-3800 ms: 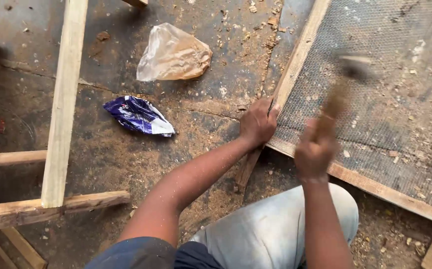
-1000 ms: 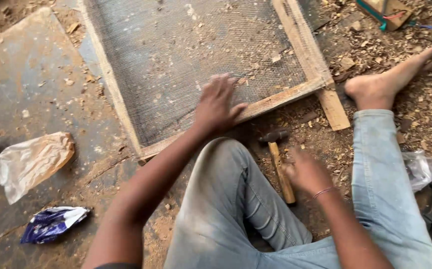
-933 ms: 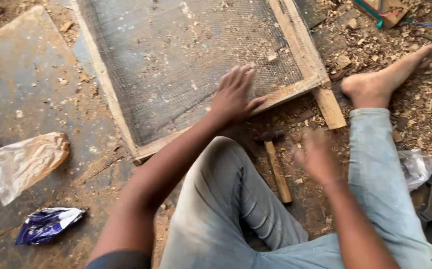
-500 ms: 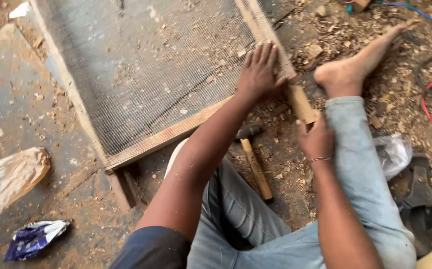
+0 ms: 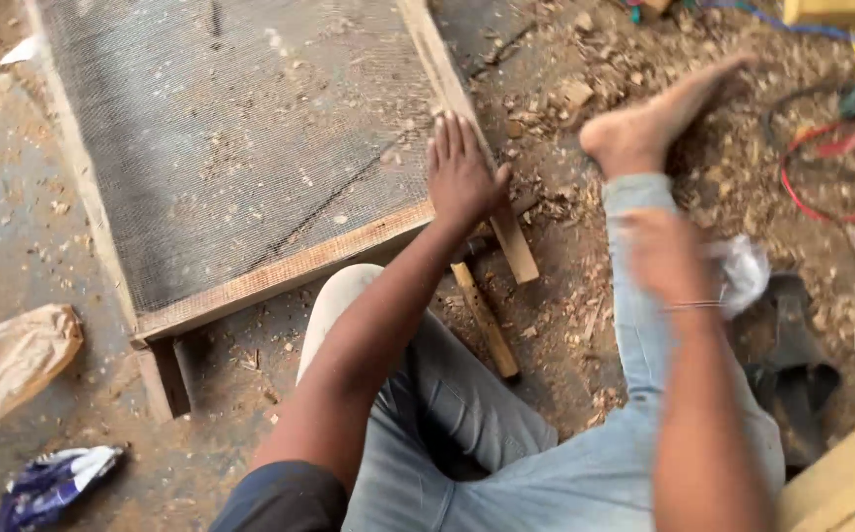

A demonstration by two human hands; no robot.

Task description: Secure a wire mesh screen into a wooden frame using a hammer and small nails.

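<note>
A wooden frame (image 5: pixel 280 273) covered with grey wire mesh (image 5: pixel 240 138) lies flat on the dusty floor. My left hand (image 5: pixel 462 175) rests flat on the frame's near right corner, fingers spread. A hammer with a wooden handle (image 5: pixel 485 320) lies on the floor just below that corner, beside my knee. My right hand (image 5: pixel 666 254) is blurred in the air over my right shin, next to a clear plastic bag (image 5: pixel 743 274); whether it holds anything does not show. My bare right foot (image 5: pixel 659 118) rests on wood shavings.
A crumpled tan plastic bag (image 5: pixel 9 360) and a blue wrapper (image 5: pixel 48 483) lie at the left. Red, yellow and blue cables (image 5: pixel 822 148) tangle at the right. A dark sandal (image 5: pixel 792 374) and a yellow board (image 5: pixel 846 478) sit at the lower right.
The hammer has been laid down beside my knee. My left hand has slid along the frame to its right corner, and my right hand has swung out to the right.
</note>
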